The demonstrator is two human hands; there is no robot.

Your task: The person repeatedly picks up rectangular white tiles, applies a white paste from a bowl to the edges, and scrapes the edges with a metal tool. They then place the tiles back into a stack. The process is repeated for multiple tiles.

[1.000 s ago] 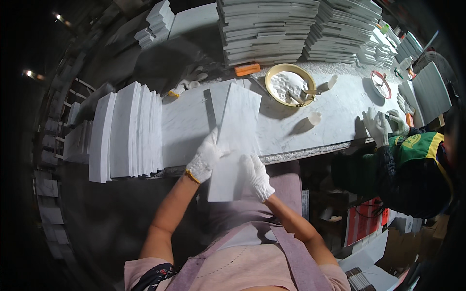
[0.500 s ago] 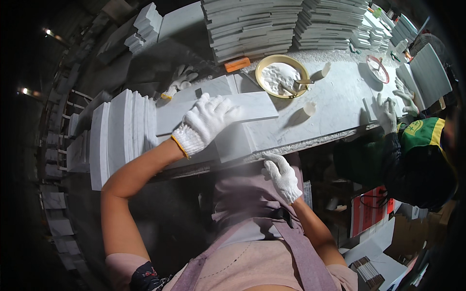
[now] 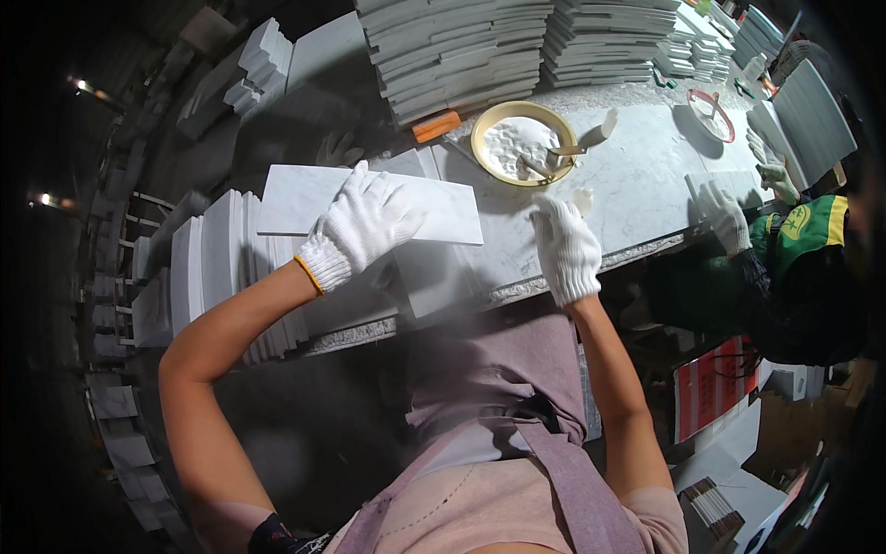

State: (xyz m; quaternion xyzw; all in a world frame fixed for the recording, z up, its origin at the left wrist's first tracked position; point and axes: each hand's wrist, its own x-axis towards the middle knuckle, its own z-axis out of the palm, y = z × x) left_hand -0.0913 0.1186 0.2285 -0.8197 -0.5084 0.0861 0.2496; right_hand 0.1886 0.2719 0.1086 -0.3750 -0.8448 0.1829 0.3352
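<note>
My left hand, in a white knit glove with a yellow cuff, grips a long pale marble tile across its width. The tile looks raised and tilted above the worktable, over other slabs. My right hand, also gloved in white, is over the table's near edge with its fingers loosely bent and nothing visible in them. Just beyond its fingertips, partly covered, stands a small whitish bottle. Farther off is a yellow bowl of white powder or paste with two scraper-like tools in it.
Upright slabs stand at the left. Tall tile stacks rise at the back, with an orange block before them. Another small bottle is right of the bowl. A co-worker's gloved hand works at the right, near a pink-rimmed bowl.
My left hand has shifted the marble tile to the left and lifted and tilted it. My right hand has risen from below the table edge to beside the small bottle.
</note>
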